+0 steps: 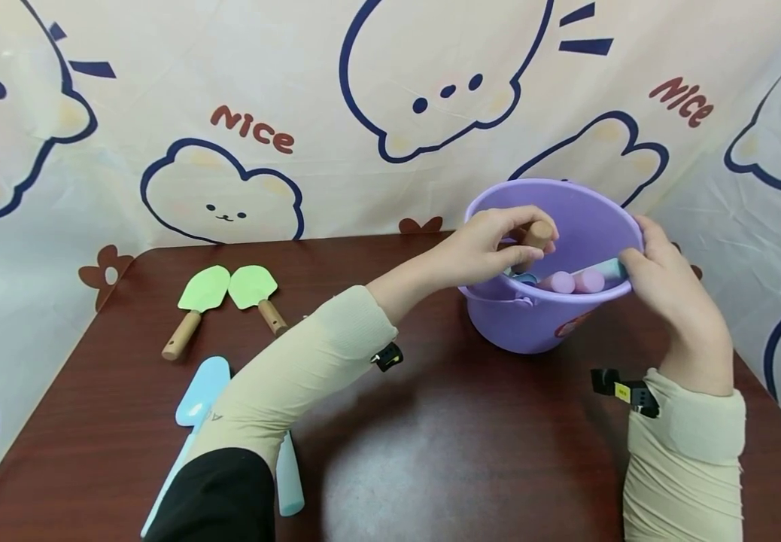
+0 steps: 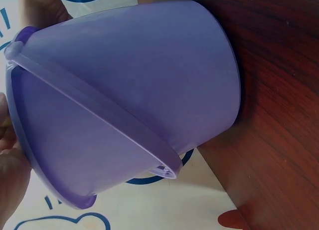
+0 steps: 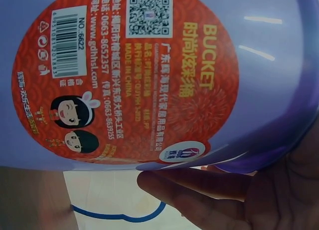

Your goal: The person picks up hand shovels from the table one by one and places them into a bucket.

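A purple bucket (image 1: 512,324) stands on the table, tilted slightly in the head view. Over its opening, my left hand (image 1: 492,245) pinches a wooden handle (image 1: 538,235) between thumb and fingers; whatever the handle belongs to is hidden below in the bucket. My right hand (image 1: 678,301) grips the bucket's right rim, thumb near the inside and fingers outside. Inside lie two pink round-ended handles (image 1: 589,281) and a pale blue one (image 1: 610,269). The right wrist view shows the bucket's red label (image 3: 124,80) and the right fingers (image 3: 199,190) against the wall.
Two green-headed spatulas (image 1: 204,290) with wooden handles lie at the table's back left. Closer in, a light blue spatula (image 1: 204,391) and another light blue handle (image 1: 289,478) are partly under my left forearm. A cartoon-printed curtain (image 1: 336,196) borders the brown table (image 1: 445,467).
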Tool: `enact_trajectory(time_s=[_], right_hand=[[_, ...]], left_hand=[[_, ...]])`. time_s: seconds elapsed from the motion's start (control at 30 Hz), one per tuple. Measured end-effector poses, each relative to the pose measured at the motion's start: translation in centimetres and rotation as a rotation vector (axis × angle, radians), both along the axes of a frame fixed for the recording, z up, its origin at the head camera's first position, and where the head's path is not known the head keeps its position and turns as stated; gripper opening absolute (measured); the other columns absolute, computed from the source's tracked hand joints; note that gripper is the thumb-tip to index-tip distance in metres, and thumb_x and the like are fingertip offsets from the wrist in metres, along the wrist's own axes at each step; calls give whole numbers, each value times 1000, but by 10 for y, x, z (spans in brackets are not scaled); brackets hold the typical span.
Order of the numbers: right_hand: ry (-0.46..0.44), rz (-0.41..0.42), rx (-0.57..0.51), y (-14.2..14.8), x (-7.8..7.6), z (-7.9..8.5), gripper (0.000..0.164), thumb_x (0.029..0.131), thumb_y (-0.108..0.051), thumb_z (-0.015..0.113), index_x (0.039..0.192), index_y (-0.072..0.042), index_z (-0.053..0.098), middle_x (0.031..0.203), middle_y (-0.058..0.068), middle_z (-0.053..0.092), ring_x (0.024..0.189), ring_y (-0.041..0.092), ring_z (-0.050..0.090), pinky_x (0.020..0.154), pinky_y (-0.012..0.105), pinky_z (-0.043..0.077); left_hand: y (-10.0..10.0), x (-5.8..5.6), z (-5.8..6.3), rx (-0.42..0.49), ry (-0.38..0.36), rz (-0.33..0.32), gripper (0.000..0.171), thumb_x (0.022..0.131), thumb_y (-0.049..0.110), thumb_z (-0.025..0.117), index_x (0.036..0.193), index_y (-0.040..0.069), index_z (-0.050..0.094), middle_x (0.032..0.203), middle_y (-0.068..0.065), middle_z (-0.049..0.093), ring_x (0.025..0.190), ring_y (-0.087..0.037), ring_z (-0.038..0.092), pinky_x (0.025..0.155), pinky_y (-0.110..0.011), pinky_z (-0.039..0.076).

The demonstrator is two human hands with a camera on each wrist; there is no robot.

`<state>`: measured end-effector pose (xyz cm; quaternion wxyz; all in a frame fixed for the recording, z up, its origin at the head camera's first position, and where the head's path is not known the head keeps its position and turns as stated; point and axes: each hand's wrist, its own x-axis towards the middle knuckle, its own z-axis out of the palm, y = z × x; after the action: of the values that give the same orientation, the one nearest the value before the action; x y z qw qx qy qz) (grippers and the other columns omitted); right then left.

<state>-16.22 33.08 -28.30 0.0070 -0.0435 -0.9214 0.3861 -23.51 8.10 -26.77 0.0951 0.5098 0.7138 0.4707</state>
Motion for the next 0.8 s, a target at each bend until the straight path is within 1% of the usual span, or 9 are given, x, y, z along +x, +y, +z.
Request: enact_trajectory(time_s=[0.1,0.2,0.37,0.5,0.63,0.7,0.8], right_hand=[[-10,-2,9,0,0,0,64,105,-25,22,156,3,-4,153,40,20,128,55,30,105,75,24],[-14,-2,10,0,-1,0,64,105,-26,21,157,2,-4,154,39,19,130,54,30,107,75,23],[-5,0,-14,0,-1,0,64,105,-25,22,156,3,-4,155,39,17,132,54,27,109,74,21],[1,6,-26,0,0,0,63,104,-22,22,156,4,-3,154,40,17,132,55,27,108,75,21],[2,9,-23,0,0,0,63,104,-23,22,156,4,-3,154,40,17,132,55,27,109,75,20],[4,12,-24,0,-1,0,64,104,-23,22,156,4,-3,154,40,17,132,55,27,109,74,20],[9,18,-25,0,-2,1,64,104,-24,21,156,4,-3,154,39,17,133,54,26,111,73,19]], left_hand=[[0,-1,-2,-2,26,-14,19,96,5,62,115,1,60,105,-8,67,93,-13,63,88,-19,49],[0,-1,-3,-29,45,-8,19,96,6,62,115,1,61,105,-7,68,97,-9,63,90,-17,47],[3,-1,-1,-104,70,10,18,96,8,63,113,2,61,106,-7,68,100,-7,63,89,-15,46],[5,0,2,-183,92,24,14,95,8,64,107,4,60,106,-6,67,102,-7,62,89,-14,45],[6,-2,3,-254,151,33,10,95,9,65,100,7,57,101,-2,63,97,-8,58,86,-14,42],[7,-3,3,-275,175,32,10,94,9,66,98,7,56,97,-1,60,94,-9,55,83,-14,40],[7,-3,4,-295,183,34,11,94,9,67,98,8,57,94,-1,56,91,-10,53,80,-14,38]])
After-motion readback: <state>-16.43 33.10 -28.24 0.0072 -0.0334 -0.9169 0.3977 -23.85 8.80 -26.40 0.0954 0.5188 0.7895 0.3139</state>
